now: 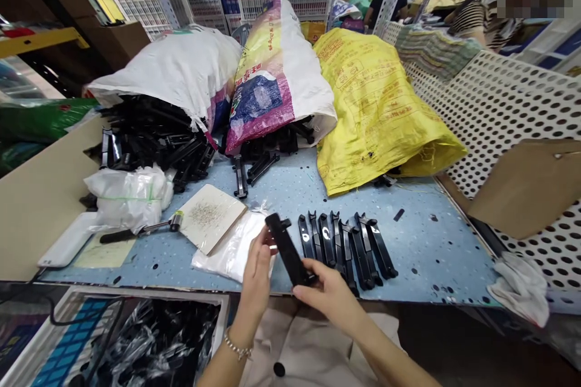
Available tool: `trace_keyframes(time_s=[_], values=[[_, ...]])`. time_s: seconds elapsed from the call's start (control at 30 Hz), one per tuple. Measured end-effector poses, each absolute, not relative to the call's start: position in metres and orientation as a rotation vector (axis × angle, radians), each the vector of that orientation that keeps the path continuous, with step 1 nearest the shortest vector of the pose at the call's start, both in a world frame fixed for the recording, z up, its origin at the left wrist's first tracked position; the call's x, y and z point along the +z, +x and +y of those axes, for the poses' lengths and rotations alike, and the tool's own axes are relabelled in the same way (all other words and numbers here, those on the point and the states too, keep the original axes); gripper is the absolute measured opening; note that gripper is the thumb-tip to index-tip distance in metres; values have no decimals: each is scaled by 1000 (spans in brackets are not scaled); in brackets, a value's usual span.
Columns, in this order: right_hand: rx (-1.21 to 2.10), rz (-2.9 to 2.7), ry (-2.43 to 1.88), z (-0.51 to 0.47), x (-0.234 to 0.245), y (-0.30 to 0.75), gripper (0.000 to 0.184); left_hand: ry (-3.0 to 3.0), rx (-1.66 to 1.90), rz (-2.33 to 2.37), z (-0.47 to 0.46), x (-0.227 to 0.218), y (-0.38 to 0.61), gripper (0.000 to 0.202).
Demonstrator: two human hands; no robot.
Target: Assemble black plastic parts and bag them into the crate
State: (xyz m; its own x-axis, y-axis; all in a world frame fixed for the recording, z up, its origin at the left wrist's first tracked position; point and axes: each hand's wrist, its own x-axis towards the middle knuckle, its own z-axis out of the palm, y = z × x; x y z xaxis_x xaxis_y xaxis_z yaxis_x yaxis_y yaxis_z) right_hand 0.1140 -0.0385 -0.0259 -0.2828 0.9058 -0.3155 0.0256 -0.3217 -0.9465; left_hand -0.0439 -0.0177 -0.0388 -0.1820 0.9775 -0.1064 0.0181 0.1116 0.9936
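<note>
While eight slim black plastic pieces point(349, 254) lie at the speckled blue bench's point(436, 248) front edge, half-curled left hand point(258, 266) and right hand point(327, 287) grip one straight, tabbed black plastic bar point(287, 248) above it.

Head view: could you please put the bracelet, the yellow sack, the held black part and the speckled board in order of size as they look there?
1. Yellow sack
2. Speckled board
3. Held black part
4. Bracelet

The sack lies farther back, yet still looks largest.
</note>
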Motion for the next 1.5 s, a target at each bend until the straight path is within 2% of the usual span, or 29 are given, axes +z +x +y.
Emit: trace_keyframes(time_s=[0.1, 0.2, 0.33, 0.5, 0.67, 0.87, 1.0, 1.13, 1.23, 1.33, 1.4, 1.5], values=[[1681, -980, -1205, -30, -30, 122, 47, 1638, 1048, 1715, -10, -58, -69, 33], [1665, -848, -1162, -25, -31, 124, 44, 1774, 871, 1770, 1, -67, -85, 16], [1716, -790, -1152, -23, -32, 117, 42, 1564, 785, 1655, 18, -65, -101, 17], [1840, -690, -1080, -18, -30, 105, 33, 1300, 843, 1541, 26, -65, -115, 27], [1877, -568, -915, 2, -32, 85, 26, 1275, 845, 1513, 25, -65, -116, 22], [1927, -417, -788, 26, -40, 57, 25, 1340, 814, 1614, 27, -70, -109, 34], [1905, -335, -821, 36, -49, 45, 26, 1371, 837, 1573, 27, -69, -115, 26], [1804, -406, -921, 40, -58, 38, 31, 1683, 947, 1615, 17, -45, -132, 6], [1785, -463, -916, 41, -58, 35, 32, 2146, 652, 1798, 7, -23, -140, 22], [1771, -472, -901, 35, -51, 41, 30, 2285, 308, 1885, 5, -14, -140, 28], [1844, -414, -865, 22, -45, 53, 27, 2260, 372, 1836, 7, -18, -140, 36], [2222, -234, -668, -7, -42, 77, 36, 2111, 651, 1661, 13, -29, -142, 54]])
